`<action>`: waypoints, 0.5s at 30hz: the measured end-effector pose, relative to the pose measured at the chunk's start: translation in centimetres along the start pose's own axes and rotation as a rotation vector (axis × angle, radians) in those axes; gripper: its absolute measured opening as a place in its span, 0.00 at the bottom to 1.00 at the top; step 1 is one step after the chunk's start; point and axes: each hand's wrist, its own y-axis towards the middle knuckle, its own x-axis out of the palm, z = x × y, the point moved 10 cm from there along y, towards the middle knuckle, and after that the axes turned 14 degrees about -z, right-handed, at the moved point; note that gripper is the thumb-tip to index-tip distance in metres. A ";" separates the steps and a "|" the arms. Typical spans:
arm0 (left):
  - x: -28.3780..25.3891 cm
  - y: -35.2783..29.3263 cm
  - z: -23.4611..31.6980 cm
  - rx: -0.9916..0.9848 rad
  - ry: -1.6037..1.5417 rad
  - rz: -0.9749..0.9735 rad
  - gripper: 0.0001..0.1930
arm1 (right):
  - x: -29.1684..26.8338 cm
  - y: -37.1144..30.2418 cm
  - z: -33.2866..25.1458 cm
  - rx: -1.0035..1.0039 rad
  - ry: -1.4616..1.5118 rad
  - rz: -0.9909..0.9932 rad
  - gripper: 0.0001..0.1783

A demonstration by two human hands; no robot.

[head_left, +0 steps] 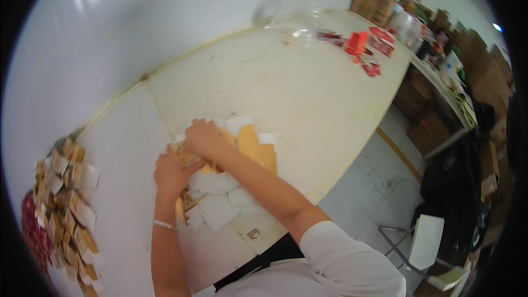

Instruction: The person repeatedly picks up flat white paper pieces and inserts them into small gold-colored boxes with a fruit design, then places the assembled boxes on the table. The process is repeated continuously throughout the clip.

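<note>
Both my hands are at a spread of flat yellow and white cartons point(250, 144) on the table in front of me. My left hand point(169, 173) is curled, its thumb reaching to the right, at the edge of a small yellow carton point(186, 157). From above, my right hand point(204, 138) closes on the same carton, my right forearm crossing over the spread. Part of this carton is covered by my fingers. White carton pieces point(217, 209) lie below my hands, with a partly folded yellow carton point(180, 209) beside my left wrist.
Many open yellow and white boxes point(71, 203) are heaped at the left, beside a dark red bundle point(34, 231). Red packets point(357, 44) and clear plastic point(301, 34) lie at the table's far end. A white folding chair point(424, 242) stands on the floor to the right.
</note>
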 end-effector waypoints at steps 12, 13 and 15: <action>-0.3 -0.8 -0.9 0.167 -0.272 0.078 0.37 | -2.7 -1.1 0.3 -0.063 0.150 0.437 0.20; -1.1 -0.7 -1.8 0.273 -0.565 0.097 0.36 | -3.6 -1.3 -0.1 -0.104 0.270 0.429 0.20; -2.9 -1.6 -2.6 0.461 -1.071 0.028 0.32 | -5.4 -1.6 -1.2 -0.183 0.510 0.410 0.22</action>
